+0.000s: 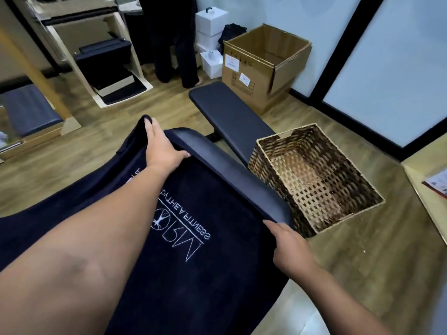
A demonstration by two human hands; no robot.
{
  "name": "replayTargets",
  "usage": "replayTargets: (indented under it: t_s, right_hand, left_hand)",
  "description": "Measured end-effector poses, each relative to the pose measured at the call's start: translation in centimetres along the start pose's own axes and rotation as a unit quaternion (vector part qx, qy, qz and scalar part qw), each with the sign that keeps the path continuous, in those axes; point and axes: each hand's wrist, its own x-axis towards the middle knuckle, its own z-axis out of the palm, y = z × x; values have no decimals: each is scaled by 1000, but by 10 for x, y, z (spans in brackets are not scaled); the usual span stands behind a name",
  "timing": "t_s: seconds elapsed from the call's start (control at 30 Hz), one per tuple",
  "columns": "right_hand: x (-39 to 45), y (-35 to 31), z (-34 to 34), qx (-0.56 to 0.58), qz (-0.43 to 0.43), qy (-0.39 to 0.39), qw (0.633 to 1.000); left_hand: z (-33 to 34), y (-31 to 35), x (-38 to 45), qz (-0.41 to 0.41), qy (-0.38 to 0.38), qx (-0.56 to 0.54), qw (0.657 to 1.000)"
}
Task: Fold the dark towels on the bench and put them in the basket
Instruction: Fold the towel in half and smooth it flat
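Note:
A dark navy towel [205, 274] with white embroidered lettering lies spread over the near end of the black padded bench [232, 117]. My left hand [162, 146] grips the towel's far edge at the upper left. At the towel's right edge my right hand [287, 247] pinches the cloth against the bench's side. A woven wicker basket [278, 180] stands on the floor just right of the bench, and nothing shows inside it.
An open cardboard box [256, 76] stands beyond the bench's far end, with white boxes [211, 27] stacked behind it. A person in dark trousers [174, 44] stands at the back. Wooden shelving with dark pads [106, 61] fills the left side. A table corner [430, 189] juts in at right.

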Motion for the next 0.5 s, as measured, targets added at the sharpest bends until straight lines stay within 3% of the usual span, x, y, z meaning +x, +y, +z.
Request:
replayTargets:
  t_s: [0.13, 0.27, 0.37, 0.5]
  right_hand:
    - [22, 14, 5, 10, 23, -13, 1000]
    - [36, 23, 3, -35, 62, -22, 997]
    - [44, 25, 3, -37, 95, -30, 994]
    - [49, 31, -4, -60, 112, -44, 991]
  left_hand:
    - [38, 0, 15, 28, -65, 76, 995]
    - [64, -13, 12, -3, -203, 176, 963]
    - [77, -21, -2, 42, -208, 281, 936]
    - [99, -27, -21, 65, -290, 255, 920]
